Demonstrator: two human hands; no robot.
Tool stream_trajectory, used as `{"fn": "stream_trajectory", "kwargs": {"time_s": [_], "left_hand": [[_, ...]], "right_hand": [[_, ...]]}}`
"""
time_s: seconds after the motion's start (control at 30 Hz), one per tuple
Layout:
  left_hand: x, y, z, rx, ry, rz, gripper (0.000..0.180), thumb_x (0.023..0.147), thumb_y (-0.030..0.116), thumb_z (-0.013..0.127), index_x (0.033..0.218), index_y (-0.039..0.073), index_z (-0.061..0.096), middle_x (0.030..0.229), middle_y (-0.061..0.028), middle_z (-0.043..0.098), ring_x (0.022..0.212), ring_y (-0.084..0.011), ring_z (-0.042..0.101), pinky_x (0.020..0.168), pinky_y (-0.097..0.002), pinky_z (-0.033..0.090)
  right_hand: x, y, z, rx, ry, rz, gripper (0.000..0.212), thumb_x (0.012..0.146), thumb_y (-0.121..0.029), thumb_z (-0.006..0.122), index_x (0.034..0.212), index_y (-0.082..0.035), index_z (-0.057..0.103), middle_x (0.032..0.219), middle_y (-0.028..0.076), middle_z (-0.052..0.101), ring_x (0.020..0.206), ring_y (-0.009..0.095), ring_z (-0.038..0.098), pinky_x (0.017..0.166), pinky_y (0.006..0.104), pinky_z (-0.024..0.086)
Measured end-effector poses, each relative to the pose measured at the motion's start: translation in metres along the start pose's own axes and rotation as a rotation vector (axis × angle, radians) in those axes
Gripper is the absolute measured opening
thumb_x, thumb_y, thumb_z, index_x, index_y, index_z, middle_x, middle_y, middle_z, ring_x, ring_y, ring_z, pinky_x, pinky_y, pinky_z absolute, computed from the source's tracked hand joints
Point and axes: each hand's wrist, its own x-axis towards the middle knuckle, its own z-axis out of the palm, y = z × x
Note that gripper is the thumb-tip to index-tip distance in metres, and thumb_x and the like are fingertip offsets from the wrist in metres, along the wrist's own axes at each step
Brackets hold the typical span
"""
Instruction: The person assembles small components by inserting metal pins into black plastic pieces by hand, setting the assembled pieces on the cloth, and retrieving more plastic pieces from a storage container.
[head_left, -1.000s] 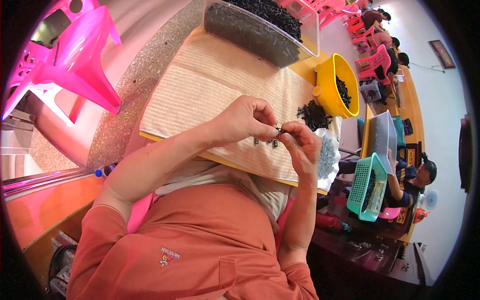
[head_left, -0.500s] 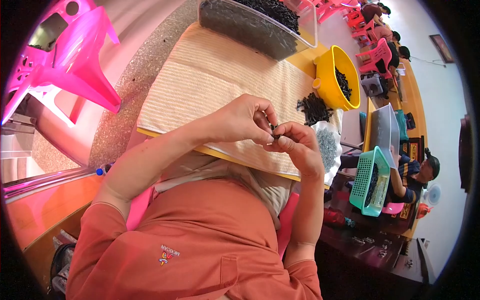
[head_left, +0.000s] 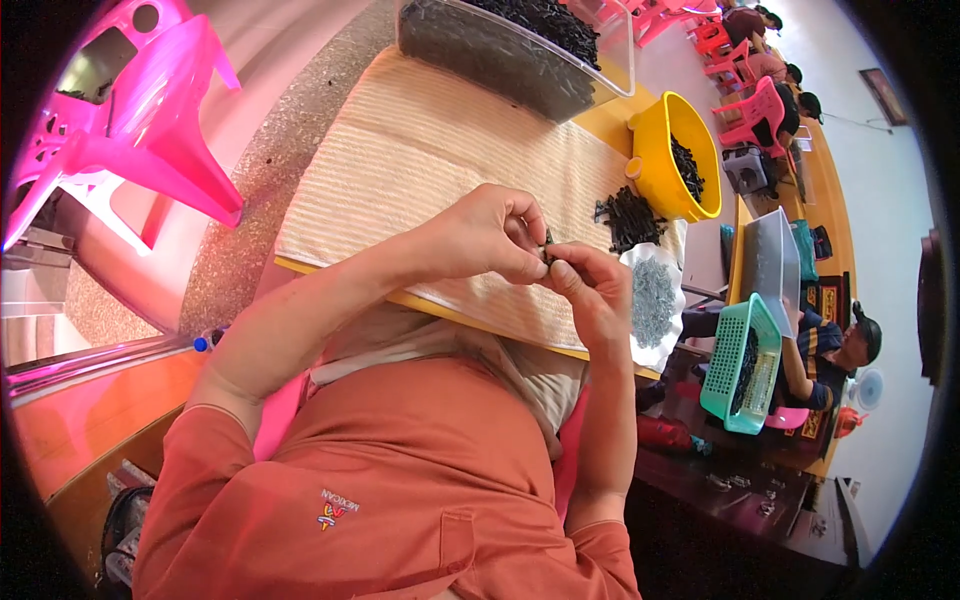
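Over the near edge of the striped towel, both hands meet at the fingertips. My left hand pinches a small black part, mostly hidden by the fingers. The thumb and forefinger of my right hand close on the same part from the other side. Just beyond the right hand lies a loose pile of black parts on the towel. A white scalloped dish stands beside that hand, holding many small clear pieces.
A clear bin full of black parts stands at the towel's far end. Right of it is a yellow tub with more. Farther right are a green basket, a grey bin and a seated person. Pink chairs stand left.
My right hand has shifted slightly left and its fingers have tightened around the small part. My left hand is nearly where it was. The dish shows more fully now.
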Motion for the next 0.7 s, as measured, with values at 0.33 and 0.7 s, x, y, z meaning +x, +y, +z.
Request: {"fn": "stream_trajectory", "kwargs": {"time_s": [0.33, 0.7], "left_hand": [[0.001, -0.006, -0.001, -0.076, 0.051, 0.019, 0.025, 0.079, 0.004, 0.075, 0.097, 0.000, 0.058, 0.084, -0.0086, 0.068, 0.075, -0.0137, 0.066, 0.070, -0.0254, 0.054], [0.002, -0.012, -0.001, -0.161, 0.080, 0.008, 0.024, 0.081, 0.001, 0.073, 0.099, -0.002, 0.057, 0.085, -0.0124, 0.070, 0.080, -0.0180, 0.070, 0.072, -0.0281, 0.056]], "right_hand": [[-0.010, 0.013, 0.028, -0.343, 0.204, -0.391, 0.038, 0.083, 0.002, 0.073, 0.119, 0.002, 0.062, 0.109, 0.011, 0.063, 0.091, 0.017, 0.064, 0.077, 0.0275, 0.053], [0.001, 0.022, 0.037, -0.771, 0.356, -0.641, 0.034, 0.078, 0.000, 0.075, 0.110, 0.002, 0.064, 0.102, 0.018, 0.065, 0.087, 0.031, 0.066, 0.073, 0.0363, 0.055]]}}
